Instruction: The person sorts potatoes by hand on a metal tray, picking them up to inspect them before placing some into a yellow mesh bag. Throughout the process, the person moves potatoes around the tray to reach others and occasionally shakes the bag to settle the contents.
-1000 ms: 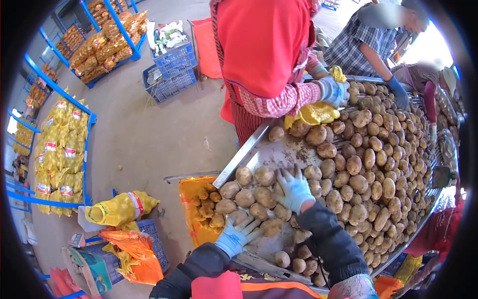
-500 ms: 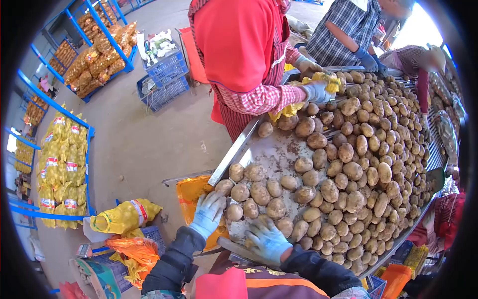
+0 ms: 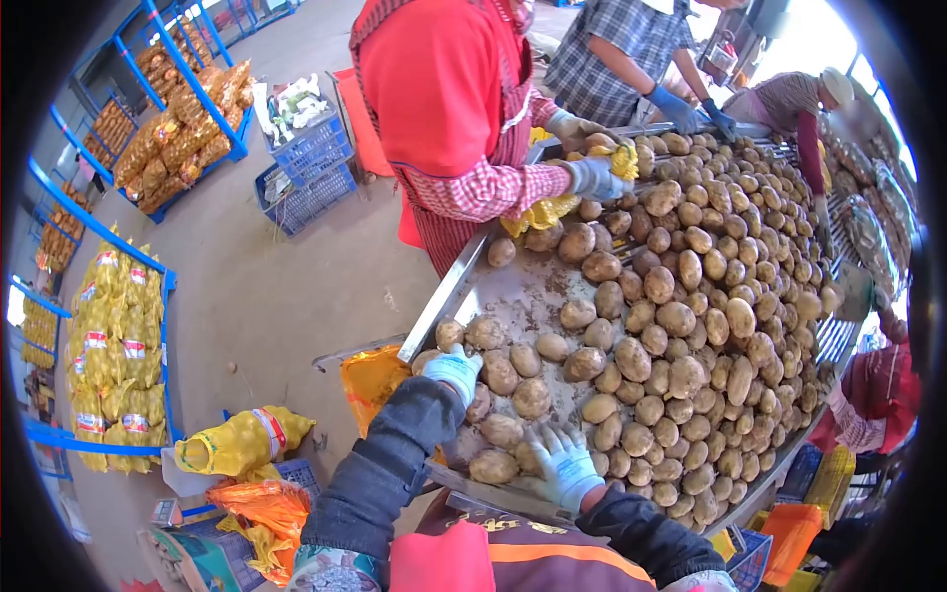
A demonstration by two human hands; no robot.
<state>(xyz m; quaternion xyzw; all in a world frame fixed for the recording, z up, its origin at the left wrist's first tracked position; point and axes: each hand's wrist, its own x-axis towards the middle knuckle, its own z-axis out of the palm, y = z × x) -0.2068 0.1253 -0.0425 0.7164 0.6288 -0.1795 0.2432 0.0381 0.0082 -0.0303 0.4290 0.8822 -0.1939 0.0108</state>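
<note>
A long metal counter [image 3: 464, 281] carries a dense spread of potatoes [image 3: 691, 326], thickest toward its far side. At its near corner hangs an orange mesh bag [image 3: 370, 380], mouth just below the edge. The left hand [image 3: 456, 368], in a pale work glove, lies flat with fingers spread on potatoes beside that corner, its grip wide and holding nothing. The right hand [image 3: 564, 464], gloved alike, rests open on the nearest potatoes, grip also wide, against the near rim.

Metal sorting table [image 3: 442, 301] w/ loose potatoes [image 3: 691, 296], dirt.
</note>
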